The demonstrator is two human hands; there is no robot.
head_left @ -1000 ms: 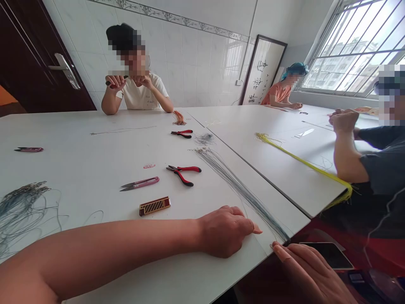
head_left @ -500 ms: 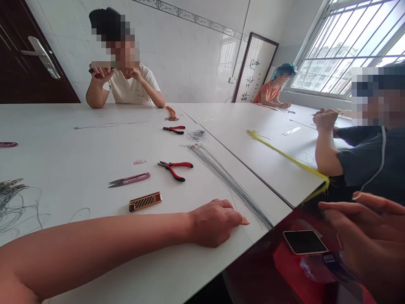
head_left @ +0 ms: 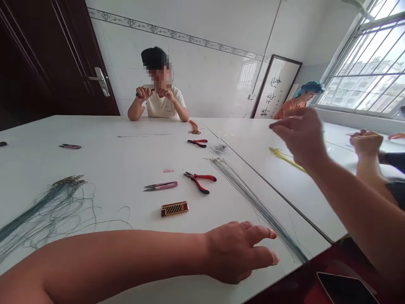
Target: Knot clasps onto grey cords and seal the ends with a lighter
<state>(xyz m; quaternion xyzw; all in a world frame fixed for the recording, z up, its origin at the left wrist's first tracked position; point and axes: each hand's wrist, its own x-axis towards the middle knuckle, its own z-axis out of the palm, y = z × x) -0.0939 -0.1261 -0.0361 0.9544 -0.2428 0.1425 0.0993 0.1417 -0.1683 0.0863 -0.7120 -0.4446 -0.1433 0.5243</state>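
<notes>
My left hand [head_left: 237, 252] rests on the white table with its thumb and index finger stretched out and apart, nothing between them. Just beyond its fingertips runs a bundle of grey-green cords [head_left: 253, 198]. My right hand [head_left: 300, 135] is raised over the right part of the table, thumb and fingers pinched together; whatever they hold is too small to make out. Beyond my left forearm lie a brown and gold patterned case [head_left: 174, 208], purple thread snips [head_left: 161, 186] and red-handled pliers [head_left: 201, 181].
A second grey-green bundle [head_left: 68, 185] spreads at the left. Farther back are smaller pliers [head_left: 198, 142], orange cords [head_left: 194, 128], more snips [head_left: 70, 146] and yellow cords [head_left: 284, 158]. People sit opposite and at the right. A phone [head_left: 344, 289] lies below the table edge.
My right hand has risen from the lower right to above the table. The fingers of my left hand have spread from a closed pose. The view has shifted left.
</notes>
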